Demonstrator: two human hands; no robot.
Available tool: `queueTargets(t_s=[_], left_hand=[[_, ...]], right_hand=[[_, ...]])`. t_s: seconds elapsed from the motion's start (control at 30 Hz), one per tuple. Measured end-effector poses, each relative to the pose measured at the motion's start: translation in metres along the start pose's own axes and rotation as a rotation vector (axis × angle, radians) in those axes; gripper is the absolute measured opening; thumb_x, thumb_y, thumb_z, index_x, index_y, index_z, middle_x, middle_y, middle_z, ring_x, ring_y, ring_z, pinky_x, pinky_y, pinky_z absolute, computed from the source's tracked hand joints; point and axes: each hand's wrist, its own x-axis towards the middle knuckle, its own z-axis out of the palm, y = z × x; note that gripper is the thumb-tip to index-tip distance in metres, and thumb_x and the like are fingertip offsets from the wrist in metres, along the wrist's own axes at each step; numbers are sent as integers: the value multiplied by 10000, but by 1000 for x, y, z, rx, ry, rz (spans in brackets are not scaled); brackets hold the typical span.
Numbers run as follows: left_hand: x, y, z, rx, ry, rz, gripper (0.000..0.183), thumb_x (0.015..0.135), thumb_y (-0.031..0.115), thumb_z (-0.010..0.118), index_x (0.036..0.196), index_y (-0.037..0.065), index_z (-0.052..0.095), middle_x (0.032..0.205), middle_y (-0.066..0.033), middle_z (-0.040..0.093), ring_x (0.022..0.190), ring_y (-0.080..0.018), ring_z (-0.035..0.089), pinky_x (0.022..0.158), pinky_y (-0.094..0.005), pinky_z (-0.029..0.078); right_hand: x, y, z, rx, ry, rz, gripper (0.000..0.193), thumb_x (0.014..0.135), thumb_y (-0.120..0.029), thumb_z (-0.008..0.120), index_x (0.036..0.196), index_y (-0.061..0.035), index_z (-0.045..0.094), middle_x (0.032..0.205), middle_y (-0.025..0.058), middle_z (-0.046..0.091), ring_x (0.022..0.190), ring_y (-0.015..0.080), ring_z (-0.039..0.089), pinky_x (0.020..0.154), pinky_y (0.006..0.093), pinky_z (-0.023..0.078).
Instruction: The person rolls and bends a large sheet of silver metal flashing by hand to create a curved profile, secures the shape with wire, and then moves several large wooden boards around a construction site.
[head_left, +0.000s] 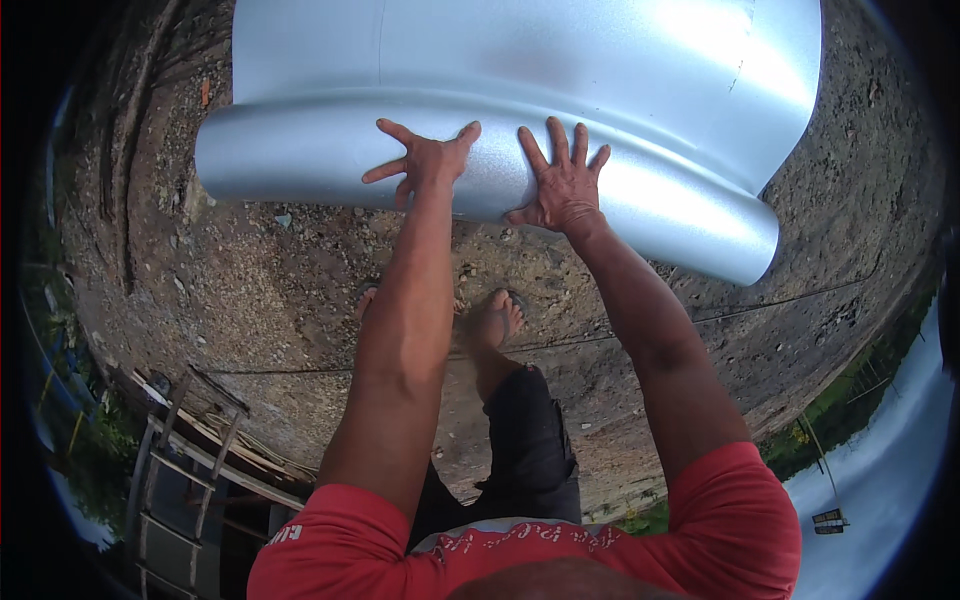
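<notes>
A wide roll of shiny silver sheet metal [300, 150] lies crosswise on the ground in front of me. Its flat unrolled part [620, 60] stretches away from the roll toward the far edge. My left hand [428, 162] rests on the roll left of its middle, fingers spread. Further right, my right hand [565, 185] presses flat on the same roll with its fingers fanned out and the thumb near the lower edge. Neither hand grips anything. The far end of the sheet is cut off by the picture.
Below the roll, my sandalled foot [500, 318] stands on gravelly dirt ground. A thin dark line [800, 302] runs across the dirt. At the lower left is a wooden ladder-like frame [165, 490] beside some planks. Grass [860, 395] borders the ground at the right.
</notes>
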Motion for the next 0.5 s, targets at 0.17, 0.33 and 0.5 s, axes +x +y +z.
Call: queueTargets(t_s=[0.17, 0.33, 0.5], left_hand=[[-44, -64, -20, 784, -94, 806, 1244, 594, 425, 871, 1512, 325, 37, 1534, -244, -133, 1420, -460, -26, 1038, -690, 239], [26, -32, -33, 1256, -114, 1223, 1244, 576, 413, 880, 1499, 402, 45, 1559, -183, -88, 1422, -451, -73, 1001, -783, 120], [22, 23, -53, 1387, -137, 1315, 1257, 557, 475, 867, 1497, 405, 36, 1564, -175, 23, 1422, -452, 19, 1004, -769, 187]], right_hand=[[22, 26, -29, 20, -77, 37, 1375, 315, -663, 846, 1484, -318, 211, 1512, 134, 231, 1393, 412, 204, 1066, 698, 181], [46, 21, -39, 31, -103, 18, 1335, 337, -630, 845, 1481, -320, 230, 1505, 109, 265, 1387, 381, 242, 1095, 671, 196], [76, 35, -55, 150, -142, 25, 1358, 284, -620, 859, 1470, -313, 273, 1484, 75, 334, 1366, 336, 313, 1106, 661, 207]])
